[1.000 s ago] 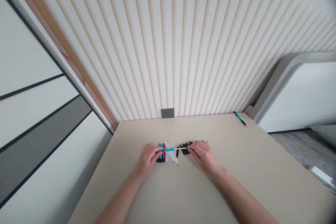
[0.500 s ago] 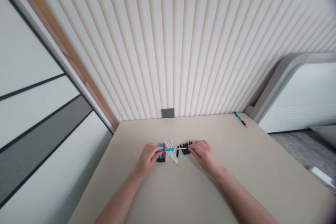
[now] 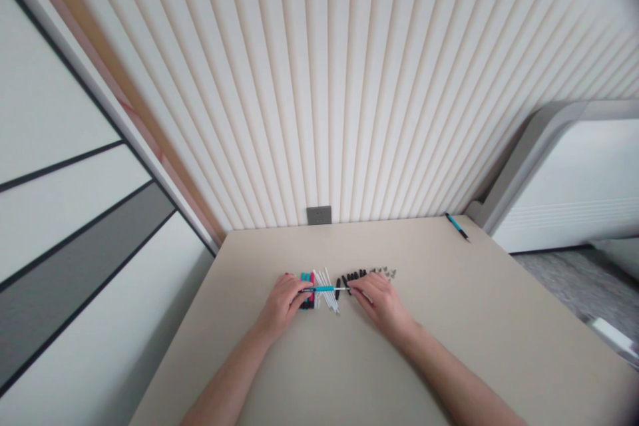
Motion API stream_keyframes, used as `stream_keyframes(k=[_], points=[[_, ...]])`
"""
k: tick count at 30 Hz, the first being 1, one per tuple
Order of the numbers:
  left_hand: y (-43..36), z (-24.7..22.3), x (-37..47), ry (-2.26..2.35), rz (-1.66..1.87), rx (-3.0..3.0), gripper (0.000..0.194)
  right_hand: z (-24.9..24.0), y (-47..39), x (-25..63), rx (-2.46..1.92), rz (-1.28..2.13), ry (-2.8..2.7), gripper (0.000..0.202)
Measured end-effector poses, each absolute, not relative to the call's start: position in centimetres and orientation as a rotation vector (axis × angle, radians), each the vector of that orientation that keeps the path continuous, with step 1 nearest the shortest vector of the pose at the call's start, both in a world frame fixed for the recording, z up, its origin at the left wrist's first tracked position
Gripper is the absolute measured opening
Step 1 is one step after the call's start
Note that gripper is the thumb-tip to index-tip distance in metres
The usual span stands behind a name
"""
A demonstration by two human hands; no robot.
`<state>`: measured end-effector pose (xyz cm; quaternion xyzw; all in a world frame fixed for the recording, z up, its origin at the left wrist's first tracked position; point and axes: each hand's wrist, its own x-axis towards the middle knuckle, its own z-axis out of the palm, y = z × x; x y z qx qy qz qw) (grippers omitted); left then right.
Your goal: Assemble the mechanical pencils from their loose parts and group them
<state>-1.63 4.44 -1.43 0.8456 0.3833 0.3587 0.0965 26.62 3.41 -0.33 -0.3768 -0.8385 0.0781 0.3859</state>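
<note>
Pinched in my left hand [image 3: 281, 303] is the black end of a black and blue pen barrel [image 3: 324, 289], held level above the table. A thin white refill [image 3: 340, 289] sticks out of the barrel's right end. The fingers of my right hand [image 3: 380, 297] are closed on the refill's far end, and its tip is hidden. Below the barrel lie blue pen barrels [image 3: 305, 276], a red pen barrel [image 3: 312, 277] and several loose white refills [image 3: 330, 304]. Several short black pen parts [image 3: 355, 275] lie by my right hand, which partly covers them; small metallic pieces [image 3: 389, 272] lie just beyond it.
A blue and black pen [image 3: 457, 227] lies at the back right of the beige table [image 3: 319, 373]. Behind the table stands a ribbed wall with a dark socket [image 3: 319, 215]. A white cabinet [image 3: 164, 273] is on the left and a padded headboard [image 3: 574, 180] on the right.
My right hand has moved left toward the barrel, and less of the white refill shows between them. The metallic pieces are now uncovered. My left hand has barely moved.
</note>
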Motion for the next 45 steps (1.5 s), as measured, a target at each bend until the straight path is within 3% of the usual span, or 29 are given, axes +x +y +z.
stream_keyframes(k=[12, 20, 27, 37, 45], points=[[4.1, -0.7, -1.5, 1.350, 1.240, 2.169, 0.015, -1.1, 3.8, 26.0, -1.077, 0.261, -2.081, 0.031], [4.0, -0.4, -1.5, 1.412, 1.247, 2.041, 0.021, -1.6, 3.8, 24.3, -1.086, 0.016, -2.340, 0.032], [3.8, -0.5, -1.3, 1.341, 1.217, 2.104, 0.021, -2.2, 4.5, 24.1, -0.990, -0.041, -2.357, 0.019], [3.9, -1.0, -1.4, 1.300, 1.242, 2.268, 0.016, -1.0, 4.4, 27.2, -1.079, 0.264, -2.086, 0.017], [3.9, -0.9, -1.4, 1.331, 1.199, 2.289, 0.015, -1.0, 4.6, 29.0, -1.046, 0.288, -1.968, 0.016]])
